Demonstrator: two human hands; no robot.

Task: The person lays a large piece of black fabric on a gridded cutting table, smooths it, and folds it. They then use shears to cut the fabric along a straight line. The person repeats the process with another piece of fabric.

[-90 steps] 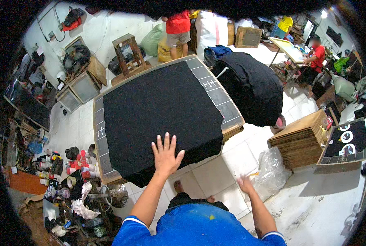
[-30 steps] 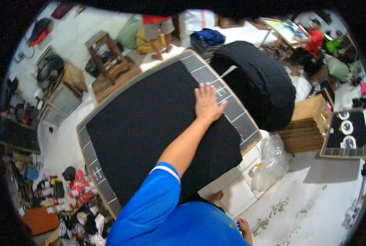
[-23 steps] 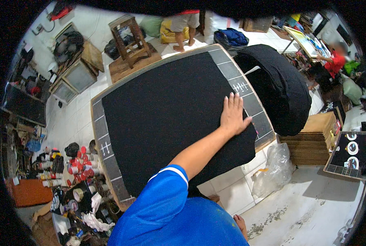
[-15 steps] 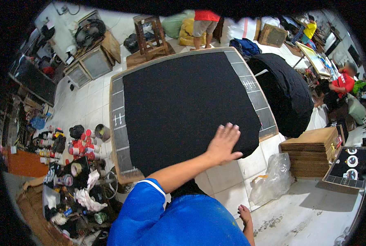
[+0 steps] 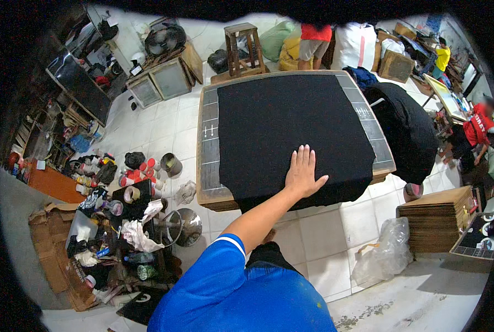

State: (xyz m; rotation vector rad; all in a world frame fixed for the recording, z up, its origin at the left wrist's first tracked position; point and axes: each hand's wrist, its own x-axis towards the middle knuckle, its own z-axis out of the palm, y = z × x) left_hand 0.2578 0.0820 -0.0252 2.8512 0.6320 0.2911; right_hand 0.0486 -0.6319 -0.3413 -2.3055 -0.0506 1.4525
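My left hand [image 5: 304,176] rests palm down on the lower part of a black cloth [image 5: 291,122], its fingers outstretched and holding nothing. The cloth lies over a gray, line-marked board [image 5: 208,152] with white marks on both side strips, and its near edge droops over the board's front. My left forearm in a blue sleeve reaches up from below. My right hand is out of sight, hidden by my body or beyond the frame.
A black heap [image 5: 407,133] sits right of the board, a cardboard stack [image 5: 429,227] and plastic bag [image 5: 385,254] lower right. Clutter [image 5: 142,232] covers the lower left. A stool [image 5: 241,30] stands behind. People [image 5: 313,41] [image 5: 476,124] [image 5: 442,58] occupy the back and right.
Since one second ago, my left hand has slid from the cloth's upper right toward its near edge. My right hand has left view. The camera's view has turned, placing the board higher.
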